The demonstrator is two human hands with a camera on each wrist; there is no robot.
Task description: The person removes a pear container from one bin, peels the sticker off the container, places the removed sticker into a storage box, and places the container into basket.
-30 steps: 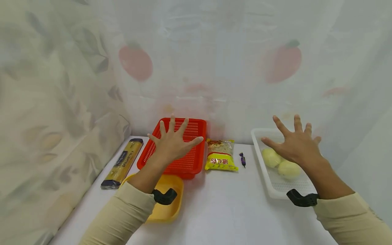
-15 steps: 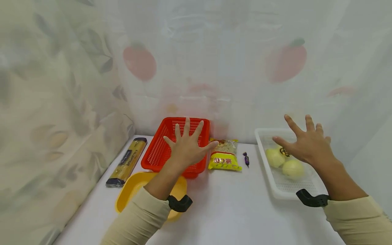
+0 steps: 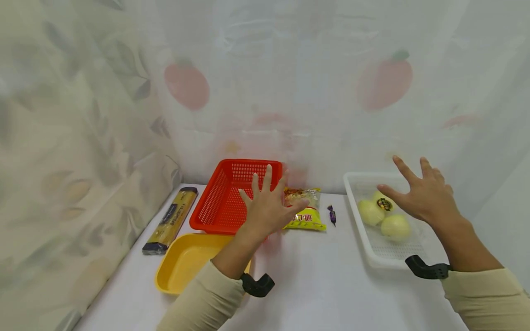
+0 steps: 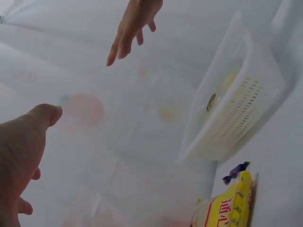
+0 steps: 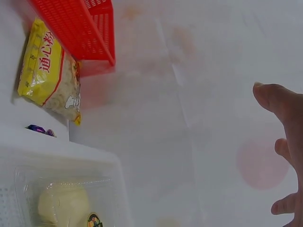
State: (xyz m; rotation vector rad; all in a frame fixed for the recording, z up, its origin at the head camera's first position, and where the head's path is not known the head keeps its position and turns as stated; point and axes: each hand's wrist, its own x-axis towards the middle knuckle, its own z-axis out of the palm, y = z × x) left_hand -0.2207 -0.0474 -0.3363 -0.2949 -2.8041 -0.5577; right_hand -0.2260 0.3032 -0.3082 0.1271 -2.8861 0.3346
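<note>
Fingers spread, my left hand [image 3: 269,209] hovers in the air in front of the right side of the red basket [image 3: 221,197] and partly covers the yellow pasta bag [image 3: 305,218]. My right hand [image 3: 426,197], its fingers also apart, is held above the right part of the white basket [image 3: 358,230]. Neither hand holds anything. Inside the white basket lies a clear pack of pale round fruits [image 3: 395,227] with a dark round label, seen closer in the right wrist view. A purple-wrapped candy [image 3: 332,215] lies between the pasta bag and the white basket.
A yellow tray [image 3: 186,259] stands in front of the red basket, partly behind my left forearm. Along the left side lies a long pack of spaghetti [image 3: 171,220]. Printed curtains [image 3: 290,92] close off the back and the sides of the white table [image 3: 314,285].
My left hand has moved right, from over the red basket towards the pasta bag. My right hand has shifted right, uncovering more of the fruit pack and its label.
</note>
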